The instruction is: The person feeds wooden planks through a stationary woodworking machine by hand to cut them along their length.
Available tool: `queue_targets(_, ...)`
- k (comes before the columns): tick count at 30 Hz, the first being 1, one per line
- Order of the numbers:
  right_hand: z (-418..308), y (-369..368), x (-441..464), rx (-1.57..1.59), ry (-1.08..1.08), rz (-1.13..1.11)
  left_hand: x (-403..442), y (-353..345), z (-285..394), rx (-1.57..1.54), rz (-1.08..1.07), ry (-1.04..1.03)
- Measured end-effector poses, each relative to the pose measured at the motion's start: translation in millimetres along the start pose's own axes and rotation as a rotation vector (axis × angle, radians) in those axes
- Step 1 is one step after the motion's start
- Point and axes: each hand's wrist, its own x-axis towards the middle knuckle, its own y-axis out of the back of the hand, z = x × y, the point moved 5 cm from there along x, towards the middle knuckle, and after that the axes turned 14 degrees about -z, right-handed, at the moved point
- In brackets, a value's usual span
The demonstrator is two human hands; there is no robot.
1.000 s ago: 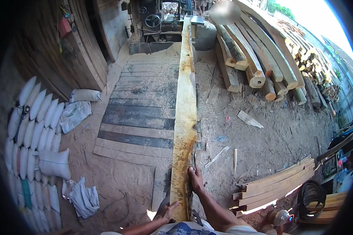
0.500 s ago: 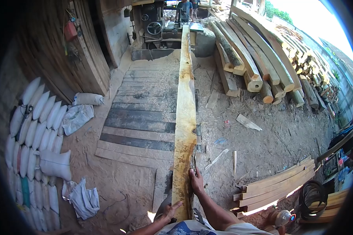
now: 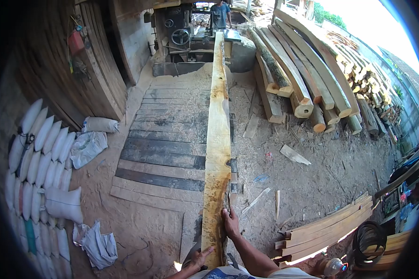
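Observation:
A long wooden board (image 3: 217, 139) stretches away from my body, its right edge rough with bark and its near part darkly mottled. Its far end reaches the sawing machine (image 3: 180, 36) with a handwheel. My right hand (image 3: 231, 222) is closed on the right edge, thumb on top and the other fingers mostly hidden. On the left edge, closer to my body, my left hand (image 3: 201, 257) grips the board with digits over its upper face; the underside of this grip is out of sight.
Another person (image 3: 221, 14) stands behind the machine. Long squared logs (image 3: 293, 69) are stacked at right, with cut planks (image 3: 328, 228) nearer. White sacks (image 3: 44, 162) pile up at left. Dark slats (image 3: 163, 142) lie on the sawdust-covered ground left of the board.
The view has tilted slightly, so most surroundings sit a little lower. Both hands keep their places on the board. The person behind the machine has shifted slightly.

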Motion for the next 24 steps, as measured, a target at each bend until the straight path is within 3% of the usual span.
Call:
queue_targets(7,8,9,52,-0.062,-0.015,0.095,23,-5,51,0.062,-0.039,0.064)
queue_targets(14,-29,4,109,0.071,-0.035,-0.011,66,8,88,0.147,0.054,0.148)
queue_targets(20,-98,-1,153,0.051,-0.058,0.011,104,3,145,0.058,0.071,0.104)
queue_targets(24,-98,2,192,0.063,-0.114,0.029,125,1,180,0.006,0.093,0.032)
